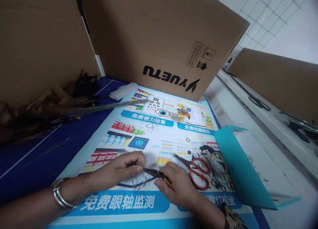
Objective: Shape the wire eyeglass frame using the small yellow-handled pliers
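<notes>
My left hand (pixel 130 166) is closed in a pinch on a small dark piece with thin wires; its exact shape is too small to tell. My right hand (pixel 174 182) is wrapped round the yellow and black handles of pliers (pixel 154 173), whose dark jaws point left and meet the piece at my left fingertips. Below the jaws, fine wire bits (pixel 137 182) hang or lie near the printed mat. Red-handled scissors (pixel 200 172) lie just right of my right hand, beside a wire coil (pixel 218 163) and a heap of small black rings and wires (pixel 222 182).
A teal box (pixel 244 169) holding small wire pieces stands at the right. Brown feathers on long stems (pixel 111 105) lie at the left. Large cardboard (pixel 154 36) stands behind the printed mat (pixel 159 149). A white packet (pixel 123 90) and more wires (pixel 177 117) lie farther back.
</notes>
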`<state>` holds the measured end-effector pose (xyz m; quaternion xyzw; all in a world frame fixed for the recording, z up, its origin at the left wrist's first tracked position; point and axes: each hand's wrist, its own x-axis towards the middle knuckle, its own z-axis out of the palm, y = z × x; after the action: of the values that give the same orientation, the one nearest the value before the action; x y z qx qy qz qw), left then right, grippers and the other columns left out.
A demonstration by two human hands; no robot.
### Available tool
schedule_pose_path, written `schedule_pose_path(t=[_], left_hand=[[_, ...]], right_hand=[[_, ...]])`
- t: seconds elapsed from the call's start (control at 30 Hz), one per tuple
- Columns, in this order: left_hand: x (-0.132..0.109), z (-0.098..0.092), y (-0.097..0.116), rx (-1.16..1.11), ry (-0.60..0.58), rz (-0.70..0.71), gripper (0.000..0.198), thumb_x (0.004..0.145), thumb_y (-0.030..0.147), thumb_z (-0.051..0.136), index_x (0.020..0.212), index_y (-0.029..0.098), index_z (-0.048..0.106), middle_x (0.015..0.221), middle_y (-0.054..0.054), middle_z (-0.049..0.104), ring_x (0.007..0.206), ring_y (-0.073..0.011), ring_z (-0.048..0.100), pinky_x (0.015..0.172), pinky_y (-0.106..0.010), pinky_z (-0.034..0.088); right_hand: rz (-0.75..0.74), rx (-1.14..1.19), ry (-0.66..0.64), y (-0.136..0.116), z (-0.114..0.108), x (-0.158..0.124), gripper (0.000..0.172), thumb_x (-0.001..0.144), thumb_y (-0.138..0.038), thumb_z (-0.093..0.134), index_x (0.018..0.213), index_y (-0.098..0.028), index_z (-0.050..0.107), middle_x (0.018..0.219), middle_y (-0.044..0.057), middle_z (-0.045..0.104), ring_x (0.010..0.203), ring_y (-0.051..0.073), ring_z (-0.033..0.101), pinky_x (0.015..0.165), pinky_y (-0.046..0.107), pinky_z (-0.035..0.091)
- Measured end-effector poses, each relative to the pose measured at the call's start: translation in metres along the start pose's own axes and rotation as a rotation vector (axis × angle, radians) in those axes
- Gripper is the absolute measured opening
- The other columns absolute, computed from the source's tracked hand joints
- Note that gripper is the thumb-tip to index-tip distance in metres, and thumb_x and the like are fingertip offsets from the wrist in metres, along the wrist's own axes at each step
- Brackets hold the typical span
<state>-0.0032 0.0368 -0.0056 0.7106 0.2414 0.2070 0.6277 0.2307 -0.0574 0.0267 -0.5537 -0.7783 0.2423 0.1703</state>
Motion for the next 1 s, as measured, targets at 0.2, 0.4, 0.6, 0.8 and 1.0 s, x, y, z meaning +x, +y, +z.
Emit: schedule_pose_path(t=[0.2, 0.4, 0.6, 0.8, 1.0], left_hand=[[-0.0004, 0.0000, -0.0008, -0.027, -0.051, -0.018, 0.030, 0.094, 0.049, 0.050, 0.087, 0.020, 0.056, 0.078, 0.002, 0.047, 0.070, -0.0150, 0.042, 0.063, -0.025, 0.034], [0.0000, 0.0007, 0.0033, -0.112, -0.128, -0.066, 0.037, 0.090, 0.057, 0.052, 0.085, 0.020, 0.053, 0.072, 0.005, 0.041, 0.063, -0.0136, 0.035, 0.058, -0.024, 0.028], [-0.0011, 0.0021, 0.0049, -0.188, -0.170, -0.094, 0.038, 0.088, 0.057, 0.055, 0.083, 0.020, 0.052, 0.071, 0.005, 0.041, 0.062, -0.0130, 0.033, 0.055, -0.024, 0.028], [-0.0016, 0.0025, 0.0050, -0.219, -0.210, -0.085, 0.035, 0.089, 0.053, 0.058, 0.082, 0.019, 0.055, 0.070, 0.004, 0.044, 0.062, -0.0126, 0.036, 0.056, -0.024, 0.030], [-0.0008, 0.0008, 0.0053, -0.167, -0.178, -0.065, 0.037, 0.088, 0.057, 0.056, 0.083, 0.020, 0.054, 0.072, 0.004, 0.043, 0.063, -0.0130, 0.035, 0.057, -0.024, 0.030]], right_hand=[[-0.025, -0.025, -0.015, 0.0008, 0.0004, -0.0001, 0.027, 0.092, -0.044, 0.050, 0.081, -0.020, 0.055, 0.080, 0.003, 0.058, 0.074, 0.017, 0.054, 0.061, 0.026, 0.033], [-0.063, -0.047, -0.020, -0.0002, -0.0001, 0.0007, 0.030, 0.094, -0.045, 0.047, 0.078, -0.020, 0.054, 0.077, 0.003, 0.058, 0.071, 0.017, 0.053, 0.059, 0.027, 0.031], [-0.129, -0.058, -0.002, 0.0005, 0.0039, 0.0015, 0.032, 0.094, -0.045, 0.043, 0.075, -0.021, 0.052, 0.074, 0.002, 0.057, 0.068, 0.016, 0.052, 0.057, 0.027, 0.030], [-0.162, -0.079, 0.002, 0.0034, 0.0078, 0.0009, 0.035, 0.094, -0.047, 0.042, 0.072, -0.021, 0.051, 0.070, 0.002, 0.055, 0.065, 0.016, 0.050, 0.055, 0.028, 0.029], [-0.135, -0.144, 0.021, 0.0053, 0.0088, -0.0009, 0.033, 0.095, -0.048, 0.045, 0.080, -0.020, 0.056, 0.080, 0.004, 0.059, 0.071, 0.017, 0.052, 0.058, 0.028, 0.031]])
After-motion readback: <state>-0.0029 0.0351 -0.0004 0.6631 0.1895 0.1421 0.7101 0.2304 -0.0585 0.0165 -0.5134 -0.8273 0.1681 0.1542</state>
